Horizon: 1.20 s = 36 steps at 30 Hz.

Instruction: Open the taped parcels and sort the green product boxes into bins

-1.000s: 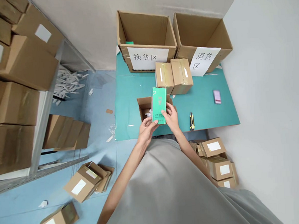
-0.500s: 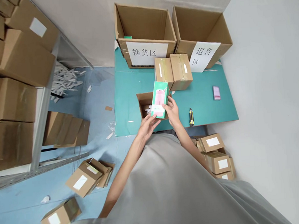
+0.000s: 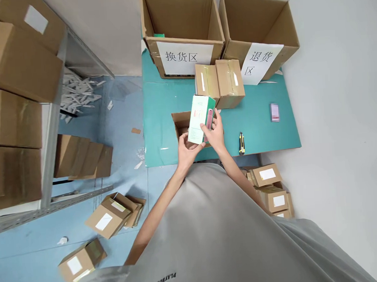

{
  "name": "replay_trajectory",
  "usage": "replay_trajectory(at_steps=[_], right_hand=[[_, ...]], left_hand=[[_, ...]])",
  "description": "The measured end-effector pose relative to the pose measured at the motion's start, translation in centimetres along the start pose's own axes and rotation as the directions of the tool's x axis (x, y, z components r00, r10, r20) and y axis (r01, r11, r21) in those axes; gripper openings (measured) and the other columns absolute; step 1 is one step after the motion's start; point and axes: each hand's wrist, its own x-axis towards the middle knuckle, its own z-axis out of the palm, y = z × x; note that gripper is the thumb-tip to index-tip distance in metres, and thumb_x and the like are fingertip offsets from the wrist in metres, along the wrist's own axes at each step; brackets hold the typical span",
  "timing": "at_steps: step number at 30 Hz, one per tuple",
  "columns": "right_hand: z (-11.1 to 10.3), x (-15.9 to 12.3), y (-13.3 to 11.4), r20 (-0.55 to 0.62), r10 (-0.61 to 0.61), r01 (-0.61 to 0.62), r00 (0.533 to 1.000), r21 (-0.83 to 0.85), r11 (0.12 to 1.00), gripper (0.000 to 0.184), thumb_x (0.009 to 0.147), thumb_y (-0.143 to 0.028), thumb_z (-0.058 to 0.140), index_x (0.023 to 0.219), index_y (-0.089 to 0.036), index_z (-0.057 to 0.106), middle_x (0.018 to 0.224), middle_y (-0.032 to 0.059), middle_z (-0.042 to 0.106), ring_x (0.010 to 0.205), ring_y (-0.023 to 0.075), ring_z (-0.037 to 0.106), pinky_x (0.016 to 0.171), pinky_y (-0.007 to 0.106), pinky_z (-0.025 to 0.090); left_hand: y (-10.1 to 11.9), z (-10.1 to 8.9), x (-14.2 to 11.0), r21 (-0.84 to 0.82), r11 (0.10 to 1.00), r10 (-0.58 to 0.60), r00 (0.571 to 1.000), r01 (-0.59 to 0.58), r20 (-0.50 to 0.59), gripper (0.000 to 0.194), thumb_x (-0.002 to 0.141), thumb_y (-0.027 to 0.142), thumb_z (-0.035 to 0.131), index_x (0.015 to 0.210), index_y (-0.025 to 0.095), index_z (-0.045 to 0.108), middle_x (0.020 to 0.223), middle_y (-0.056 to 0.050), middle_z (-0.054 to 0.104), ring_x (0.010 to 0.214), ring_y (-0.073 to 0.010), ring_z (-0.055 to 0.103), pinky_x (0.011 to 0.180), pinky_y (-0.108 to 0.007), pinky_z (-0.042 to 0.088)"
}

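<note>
A green and white product box (image 3: 197,120) is held up between both my hands, its pale printed face toward me and a narrow side with a pink picture turned to the right. My left hand (image 3: 188,153) grips its lower left corner, fingers bent under the bottom. Along the right side my right hand (image 3: 214,133) holds it, thumb on the pale face. Behind and below it stands an open small carton (image 3: 176,121), mostly hidden by the box and my hands.
Two large open cartons with Chinese signs, one left (image 3: 182,39) and one right (image 3: 262,38), stand at the back of the green table (image 3: 163,100). Two taped cartons (image 3: 219,81) sit before them. A utility knife (image 3: 241,143) and a phone-like item (image 3: 274,112) lie right. Shelving (image 3: 52,136) stands left.
The product box has been turned in my hands: its green front with the pink picture has given way to a pale printed face. The camera view has shifted slightly.
</note>
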Motion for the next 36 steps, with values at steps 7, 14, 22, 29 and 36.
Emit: replay_trajectory(at_steps=[7, 14, 22, 29, 36], right_hand=[[-1.0, 1.1, 1.6, 0.021, 0.058, -0.06, 0.998, 0.114, 0.992, 0.109, 0.087, -0.078, 0.081, 0.174, -0.03, 0.039, 0.16, 0.0152, 0.069, 0.146, 0.0344, 0.068, 0.121, 0.057, 0.06], [-0.3, 2.0, 0.0, 0.007, 0.009, -0.009, 1.0, 0.098, 0.995, 0.098, 0.08, -0.077, 0.09, 0.158, -0.025, 0.058, 0.16, 0.0165, 0.068, 0.147, 0.0351, 0.068, 0.126, 0.054, 0.057], [-0.9, 4.2, -0.7, -0.094, 0.032, -0.028, 0.995, 0.05, 0.998, 0.118, 0.08, -0.072, 0.094, 0.175, -0.03, 0.039, 0.142, 0.0141, 0.077, 0.123, 0.0321, 0.079, 0.111, 0.05, 0.067], [-2.6, 4.8, -1.4, -0.003, -0.009, 0.01, 1.0, 0.022, 1.0, 0.117, 0.083, -0.065, 0.093, 0.178, -0.037, 0.032, 0.147, 0.0132, 0.073, 0.116, 0.0319, 0.081, 0.108, 0.055, 0.069], [-3.0, 4.4, -2.2, 0.067, -0.064, 0.065, 0.996, -0.011, 0.998, 0.095, 0.083, -0.067, 0.094, 0.16, -0.035, 0.049, 0.149, 0.0125, 0.069, 0.115, 0.0312, 0.08, 0.102, 0.051, 0.071]], left_hand=[[-0.2, -0.7, 1.1, -0.181, 0.954, -0.22, 0.969, 0.238, 0.113, 0.056, 0.068, 0.031, 0.106, 0.11, 0.022, 0.069, 0.116, -0.008, 0.083, 0.112, -0.0261, 0.079, 0.111, -0.048, 0.062], [-0.1, 0.2, 1.1, 0.103, 0.994, 0.038, 0.998, -0.033, -0.045, 0.064, 0.059, 0.028, 0.106, 0.11, 0.025, 0.068, 0.122, -0.006, 0.07, 0.117, -0.0258, 0.07, 0.1, -0.036, 0.061], [1.2, 1.1, 0.0, 0.345, 0.887, 0.298, 0.951, -0.308, 0.083, 0.052, 0.068, 0.02, 0.102, 0.109, 0.026, 0.07, 0.14, -0.011, 0.057, 0.145, -0.0338, 0.055, 0.114, -0.043, 0.058], [0.0, -0.5, 2.1, -0.027, 0.999, -0.034, 0.999, 0.034, -0.014, 0.043, 0.078, 0.044, 0.101, 0.097, 0.023, 0.069, 0.119, -0.007, 0.072, 0.125, -0.0262, 0.071, 0.113, -0.043, 0.06], [-0.3, -1.2, 3.8, -0.195, 0.94, -0.285, 0.958, 0.279, -0.007, 0.036, 0.089, 0.047, 0.093, 0.095, 0.02, 0.069, 0.098, -0.007, 0.076, 0.099, -0.0224, 0.078, 0.114, -0.048, 0.062]])
